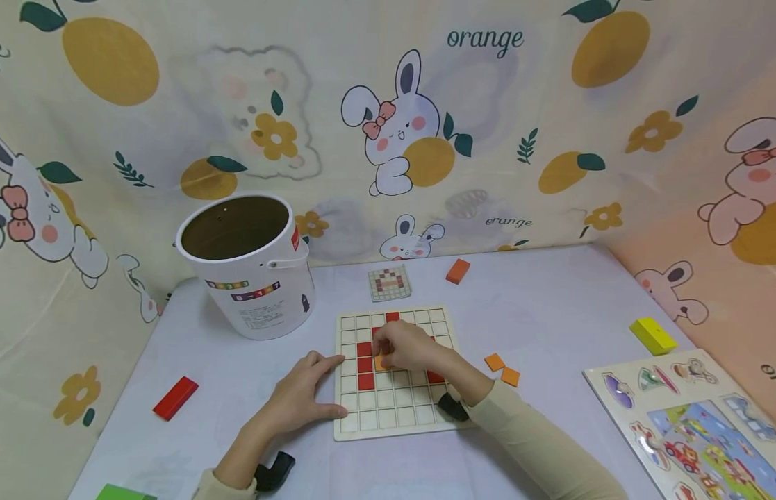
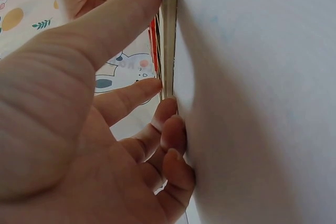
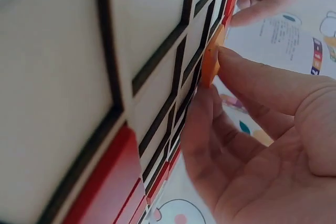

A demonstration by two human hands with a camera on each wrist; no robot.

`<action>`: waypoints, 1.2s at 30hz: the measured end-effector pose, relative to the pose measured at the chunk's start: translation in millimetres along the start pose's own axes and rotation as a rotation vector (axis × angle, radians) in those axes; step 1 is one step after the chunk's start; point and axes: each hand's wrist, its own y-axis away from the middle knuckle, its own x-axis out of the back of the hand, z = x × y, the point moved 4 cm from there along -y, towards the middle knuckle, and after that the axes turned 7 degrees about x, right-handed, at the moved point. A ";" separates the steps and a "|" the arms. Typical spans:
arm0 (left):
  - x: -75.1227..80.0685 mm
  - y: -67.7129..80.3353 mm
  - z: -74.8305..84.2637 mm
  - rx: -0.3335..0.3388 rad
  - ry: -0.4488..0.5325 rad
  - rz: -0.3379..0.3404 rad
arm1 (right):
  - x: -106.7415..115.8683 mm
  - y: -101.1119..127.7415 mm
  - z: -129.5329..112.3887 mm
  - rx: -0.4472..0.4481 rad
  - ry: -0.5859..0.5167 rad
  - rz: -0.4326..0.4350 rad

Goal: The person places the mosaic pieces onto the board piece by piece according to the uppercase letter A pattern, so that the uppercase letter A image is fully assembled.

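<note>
A pale grid board [image 1: 388, 420] lies on the white table, with several red square tiles [image 1: 365, 364] set in its cells. Over its left half, my right hand [image 1: 408, 345] pinches an orange square tile [image 3: 210, 61] between thumb and fingers. That tile sits right at the grid surface, beside the column of red tiles. My left hand [image 1: 303, 392] rests at the board's left side, thumb and forefinger spread and touching its edge. In the left wrist view its other fingers bend loosely by the edge. Two loose orange tiles [image 1: 510, 376] lie right of the board.
Behind the board are a small pattern card [image 1: 390, 283] and an orange block [image 1: 458, 271]. A white bucket [image 1: 262, 298] stands back left. A red block [image 1: 176, 398] and green block [image 1: 124, 494] lie left; a yellow block [image 1: 653, 336] and picture puzzle board [image 1: 605, 396] lie right.
</note>
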 end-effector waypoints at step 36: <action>0.9 0.1 -1.2 0.000 -0.001 -0.001 | 75.2 154.6 109.5 -0.153 -0.173 0.119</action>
